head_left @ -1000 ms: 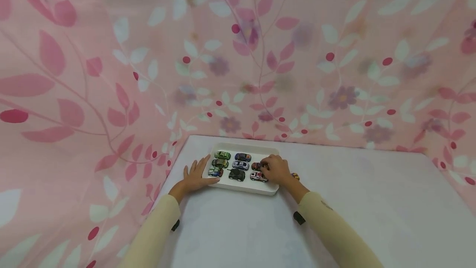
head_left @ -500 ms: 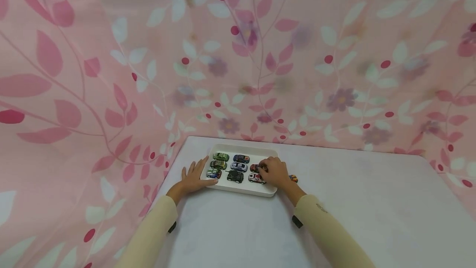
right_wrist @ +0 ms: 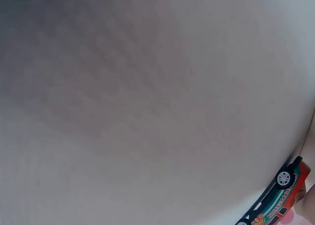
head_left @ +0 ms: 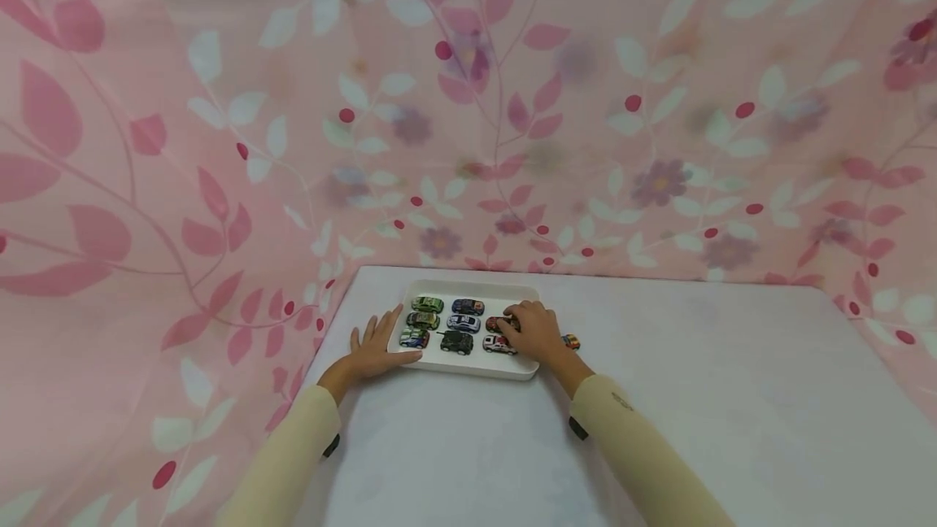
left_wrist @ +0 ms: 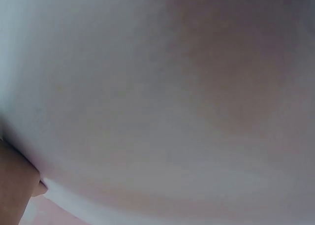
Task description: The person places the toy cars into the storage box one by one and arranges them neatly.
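Note:
A white tray (head_left: 468,368) holds several small toy cars in rows. My left hand (head_left: 373,348) lies at its left end with the fingers spread, the thumb along the front rim. Over the tray's right end, my right hand (head_left: 538,333) pinches a dark red toy car (head_left: 494,323) with its fingertips, partly covering it. Just in front of that car sits a white and red toy car (head_left: 498,344). A dark military-style toy vehicle (head_left: 457,342) with a barrel stands at the front middle, and a silver-white toy car (head_left: 464,323) is behind it.
An orange toy car (head_left: 571,341), with teal sides in the right wrist view (right_wrist: 280,200), stands on the white table (head_left: 695,381) outside the tray, beside my right hand. A pink floral curtain (head_left: 586,145) closes off the back and left of the table.
The head view has shifted slightly, so everything appears a little further left. Both hands keep their places at the tray, and the cars stay in their rows.

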The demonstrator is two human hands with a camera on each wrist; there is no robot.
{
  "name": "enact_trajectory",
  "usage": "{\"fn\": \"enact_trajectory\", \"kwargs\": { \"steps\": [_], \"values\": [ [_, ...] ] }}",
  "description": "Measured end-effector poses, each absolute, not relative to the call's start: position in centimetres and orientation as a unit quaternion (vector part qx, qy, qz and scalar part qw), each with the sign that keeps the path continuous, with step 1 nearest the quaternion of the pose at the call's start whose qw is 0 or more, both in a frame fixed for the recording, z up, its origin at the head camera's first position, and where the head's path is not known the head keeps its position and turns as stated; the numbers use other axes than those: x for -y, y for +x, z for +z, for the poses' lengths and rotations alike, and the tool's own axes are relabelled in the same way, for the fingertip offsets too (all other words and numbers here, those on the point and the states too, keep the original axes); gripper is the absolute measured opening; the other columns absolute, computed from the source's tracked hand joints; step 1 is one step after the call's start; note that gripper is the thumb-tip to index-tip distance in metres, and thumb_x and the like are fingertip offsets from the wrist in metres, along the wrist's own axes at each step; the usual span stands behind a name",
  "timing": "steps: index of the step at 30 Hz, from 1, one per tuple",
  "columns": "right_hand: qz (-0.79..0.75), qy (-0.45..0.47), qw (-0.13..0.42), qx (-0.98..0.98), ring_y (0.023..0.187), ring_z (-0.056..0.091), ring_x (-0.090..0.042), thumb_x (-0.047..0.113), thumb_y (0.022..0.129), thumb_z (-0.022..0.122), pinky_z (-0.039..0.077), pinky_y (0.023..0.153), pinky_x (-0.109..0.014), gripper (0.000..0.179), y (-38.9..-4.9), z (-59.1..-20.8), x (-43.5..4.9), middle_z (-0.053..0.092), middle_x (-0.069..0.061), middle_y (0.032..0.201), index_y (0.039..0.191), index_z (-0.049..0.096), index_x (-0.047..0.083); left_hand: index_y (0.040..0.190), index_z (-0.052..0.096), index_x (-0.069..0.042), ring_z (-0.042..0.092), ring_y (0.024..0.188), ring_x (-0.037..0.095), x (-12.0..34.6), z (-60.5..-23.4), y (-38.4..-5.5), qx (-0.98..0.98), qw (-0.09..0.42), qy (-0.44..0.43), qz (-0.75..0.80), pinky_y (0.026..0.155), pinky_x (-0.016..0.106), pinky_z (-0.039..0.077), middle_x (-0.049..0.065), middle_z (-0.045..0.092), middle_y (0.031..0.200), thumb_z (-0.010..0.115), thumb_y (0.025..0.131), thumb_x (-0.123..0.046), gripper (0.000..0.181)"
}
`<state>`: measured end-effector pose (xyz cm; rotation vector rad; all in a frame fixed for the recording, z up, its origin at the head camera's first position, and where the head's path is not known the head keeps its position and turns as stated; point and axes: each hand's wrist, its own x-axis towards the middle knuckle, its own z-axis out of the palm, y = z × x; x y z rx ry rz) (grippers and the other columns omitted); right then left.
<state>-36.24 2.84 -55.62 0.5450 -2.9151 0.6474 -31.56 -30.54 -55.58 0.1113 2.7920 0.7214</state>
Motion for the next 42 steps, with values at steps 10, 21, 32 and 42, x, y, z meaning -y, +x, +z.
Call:
{"fn": "enact_trajectory", "kwargs": {
  "steps": [10, 21, 32, 42],
  "values": [
    [0.218, 0.178, 0.076, 0.956, 0.112, 0.058, -0.026, 0.046, 0.097, 0.057, 0.043, 0.095, -0.051, 0.042, -35.8, -55.4, -2.8, 0.062, -0.008, 0.120, 0.126, 0.066, 0.016, 0.160, -0.002, -0.031, -0.008, 0.151, 0.044, 30.5, -55.7, -31.3, -0.959, 0.111, 0.039, 0.258, 0.112, 0.069, -0.016, 0.017, 0.002, 0.166, 0.060, 0.074, -0.081, 0.117],
    [0.270, 0.134, 0.087, 0.950, 0.136, 0.040, -0.036, 0.054, 0.098, 0.046, 0.030, 0.113, -0.059, 0.072, -36.1, -54.9, -4.6, 0.018, -0.018, 0.161, 0.157, 0.024, 0.018, 0.160, 0.000, -0.027, -0.007, 0.152, 0.044, 30.4, -55.5, -31.4, -0.960, 0.131, 0.034, 0.247, 0.113, 0.070, -0.013, 0.017, 0.002, 0.167, 0.064, 0.077, -0.074, 0.115],
    [0.222, 0.092, 0.038, 0.970, 0.146, 0.019, -0.050, 0.059, 0.099, 0.037, 0.014, 0.116, -0.066, 0.077, -36.2, -55.2, -11.0, -0.010, -0.019, 0.165, 0.160, 0.013, 0.020, 0.160, -0.002, -0.028, -0.008, 0.150, 0.046, 30.5, -56.1, -31.4, -0.959, 0.121, 0.041, 0.255, 0.111, 0.070, -0.016, 0.020, 0.002, 0.166, 0.060, 0.075, -0.080, 0.117],
    [0.142, 0.101, 0.032, 0.984, 0.142, 0.023, -0.053, 0.062, 0.098, 0.037, 0.015, 0.114, -0.069, 0.079, -35.9, -56.2, -16.4, -0.008, -0.022, 0.165, 0.160, 0.015, 0.018, 0.160, -0.004, -0.030, -0.011, 0.151, 0.043, 30.5, -56.2, -31.9, -0.956, 0.128, 0.039, 0.260, 0.111, 0.069, -0.018, 0.017, -0.001, 0.167, 0.061, 0.075, -0.079, 0.117]
  ]
}}
